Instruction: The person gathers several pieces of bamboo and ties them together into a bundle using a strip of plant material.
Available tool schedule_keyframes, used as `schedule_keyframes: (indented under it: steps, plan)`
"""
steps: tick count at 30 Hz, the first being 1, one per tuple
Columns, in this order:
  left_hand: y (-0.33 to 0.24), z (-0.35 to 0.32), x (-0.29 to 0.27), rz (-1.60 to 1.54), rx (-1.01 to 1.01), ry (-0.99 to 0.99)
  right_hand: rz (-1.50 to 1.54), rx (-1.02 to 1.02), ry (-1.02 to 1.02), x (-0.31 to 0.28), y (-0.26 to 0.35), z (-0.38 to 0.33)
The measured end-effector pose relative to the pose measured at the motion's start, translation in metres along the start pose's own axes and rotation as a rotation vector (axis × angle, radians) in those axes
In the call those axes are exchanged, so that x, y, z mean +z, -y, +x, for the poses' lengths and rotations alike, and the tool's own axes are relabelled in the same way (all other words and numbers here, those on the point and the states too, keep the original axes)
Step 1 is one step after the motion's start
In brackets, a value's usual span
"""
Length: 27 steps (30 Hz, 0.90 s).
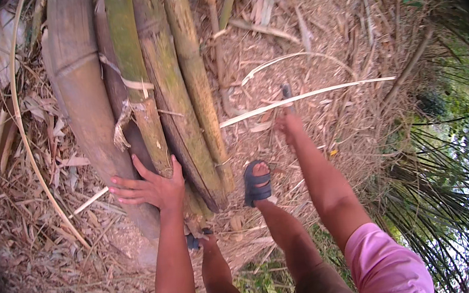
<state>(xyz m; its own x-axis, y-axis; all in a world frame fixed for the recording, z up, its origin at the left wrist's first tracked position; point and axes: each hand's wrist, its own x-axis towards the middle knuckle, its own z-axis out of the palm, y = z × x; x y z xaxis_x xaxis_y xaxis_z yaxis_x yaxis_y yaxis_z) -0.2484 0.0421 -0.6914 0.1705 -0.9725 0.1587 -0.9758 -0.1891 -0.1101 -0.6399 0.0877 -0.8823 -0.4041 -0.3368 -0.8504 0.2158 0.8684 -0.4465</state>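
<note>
While my left hand (149,187) lies open, fingers spread flat on the bundled bamboo poles (149,98) to steady them, my right hand (288,117), right of the bundle, grips a dark-handled tool (286,91), a pale split strip (304,97) crossing beneath.

Daylit ground (325,30) strewn with dry leaves, palm fronds (446,202) beside.
</note>
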Motion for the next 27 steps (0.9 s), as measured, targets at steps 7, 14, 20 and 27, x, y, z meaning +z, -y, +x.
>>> schedule_keyframes:
  steps: [7, 14, 20, 27]
  plan:
    - [0.001, 0.003, -0.001, 0.089, -0.024, 0.030, 0.674, 0.003, -0.092, 0.020, 0.074, 0.017]
    - [0.006, 0.001, -0.013, 0.109, -0.057, 0.135, 0.441, -0.313, 0.089, 0.028, 0.152, -0.141]
    - [0.021, 0.017, -0.064, -0.263, -0.057, 0.150, 0.072, -0.497, 0.088, 0.016, 0.155, -0.195]
    - [0.124, 0.032, -0.034, -0.864, -0.583, -0.252, -0.434, -1.104, 0.037, 0.068, 0.167, -0.224]
